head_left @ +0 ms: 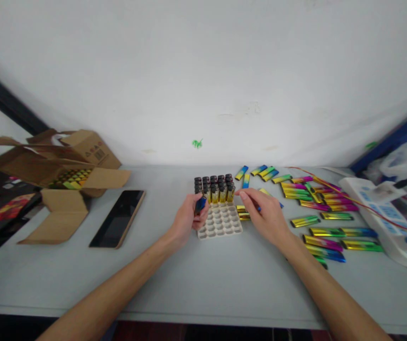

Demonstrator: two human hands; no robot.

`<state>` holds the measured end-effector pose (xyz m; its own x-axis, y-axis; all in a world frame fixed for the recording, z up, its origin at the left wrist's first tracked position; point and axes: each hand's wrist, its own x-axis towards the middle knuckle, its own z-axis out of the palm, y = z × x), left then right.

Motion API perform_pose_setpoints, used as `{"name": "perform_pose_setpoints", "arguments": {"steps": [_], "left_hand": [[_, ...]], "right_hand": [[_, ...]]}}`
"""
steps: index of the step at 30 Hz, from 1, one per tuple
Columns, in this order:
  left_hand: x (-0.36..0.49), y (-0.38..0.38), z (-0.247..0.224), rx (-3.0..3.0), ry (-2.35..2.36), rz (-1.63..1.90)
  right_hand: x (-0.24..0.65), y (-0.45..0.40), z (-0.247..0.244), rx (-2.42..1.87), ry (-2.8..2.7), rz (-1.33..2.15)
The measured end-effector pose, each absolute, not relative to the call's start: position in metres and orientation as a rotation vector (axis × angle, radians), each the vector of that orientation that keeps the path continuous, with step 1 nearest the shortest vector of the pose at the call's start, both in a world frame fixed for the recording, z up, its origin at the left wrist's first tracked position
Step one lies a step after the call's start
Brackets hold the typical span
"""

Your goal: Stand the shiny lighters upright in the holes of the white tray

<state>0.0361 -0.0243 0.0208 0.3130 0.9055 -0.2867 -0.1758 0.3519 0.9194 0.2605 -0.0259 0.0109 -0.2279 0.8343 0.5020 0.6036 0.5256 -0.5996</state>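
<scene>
- The step in hand looks like handling single lighters at the pale tray [220,233], whose far part is covered by upright lighters [223,194] with dark tops; its near cups show bare.
- The left hand [185,217] is clamped on a blue lighter [200,205], held tilted between thumb and curled fingers at the tray's left edge.
- Placing that lighter in the tray would, I judge, call for turning it upright, lining it up with a bare cup and lowering it without knocking the 5 uprights in the nearest row.
- The right hand [269,215] is palm down, its thumb and index finger reaching just beside the right end of that row. A bit of blue shows under its fingers, but I cannot tell whether its grip is closed on anything.
- Both forearms come in from the near edge of the counter [189,289] and slant inward, so the 2 hands flank the tray.
- Gold lighters [243,213] lie against or just beside the tray's right side, partly behind the right hand; many loose lighters [324,242] lie farther right, near the power strip [384,222].
- Left of the tray are a phone [118,220] and an open carton [63,213] with more lighters inside.
</scene>
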Motion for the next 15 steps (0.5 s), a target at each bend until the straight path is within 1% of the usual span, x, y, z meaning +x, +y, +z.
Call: {"name": "perform_pose_setpoints", "arguments": {"steps": [8,15], "left_hand": [[0.035,-0.023,0.019,0.928,1.049,0.912],[0.023,-0.024,0.031,1.167,0.863,1.057]], "right_hand": [[0.261,-0.025,0.008,-1.21,-1.98,0.362],[0.263,-0.024,0.009,-1.144,-2.085,0.407]]}}
